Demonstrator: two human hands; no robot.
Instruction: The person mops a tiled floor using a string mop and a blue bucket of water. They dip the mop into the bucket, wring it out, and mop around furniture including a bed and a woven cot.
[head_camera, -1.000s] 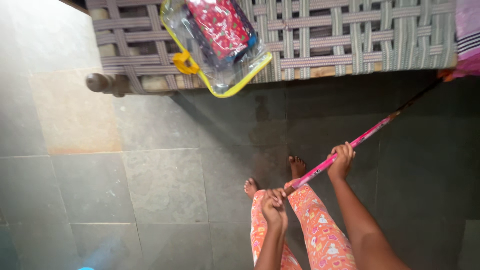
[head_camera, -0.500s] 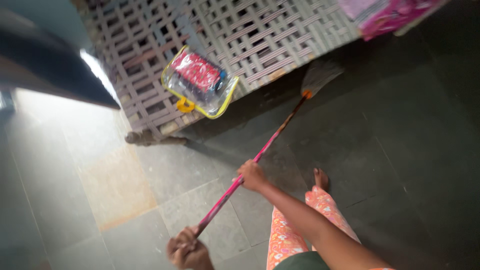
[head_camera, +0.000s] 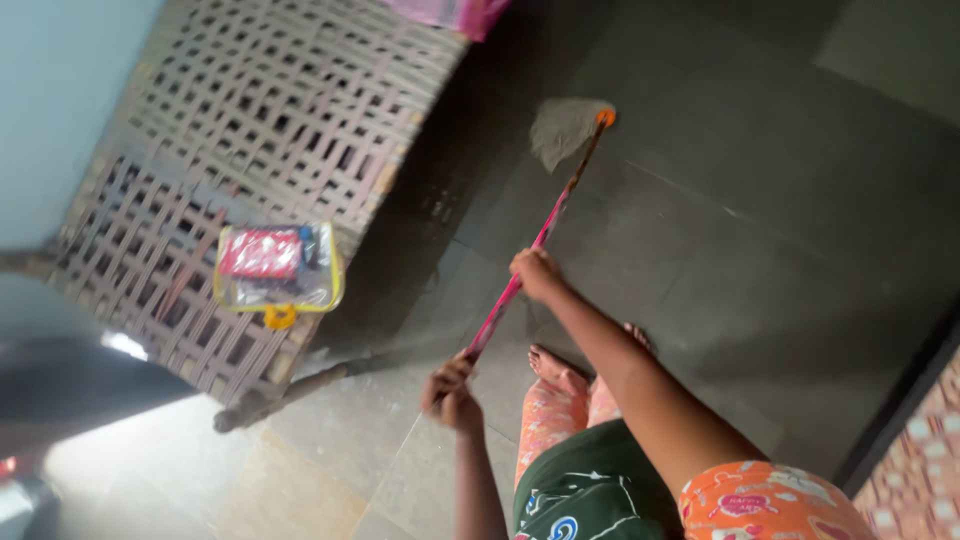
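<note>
While both hands gripped the broom (head_camera: 520, 275), left hand (head_camera: 450, 392) closed at its top, right hand (head_camera: 535, 272) closed mid-handle, the bristles (head_camera: 562, 128) rested on the floor (head_camera: 760, 200) beside the cot (head_camera: 260, 130); mid-sweep, another stroke seemed due.

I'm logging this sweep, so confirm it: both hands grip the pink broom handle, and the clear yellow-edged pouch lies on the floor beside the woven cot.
One detail is wrong. The head view shows the pouch lying on the woven cot, not on the floor. The left hand and right hand do both grip the pink broom handle.
</note>
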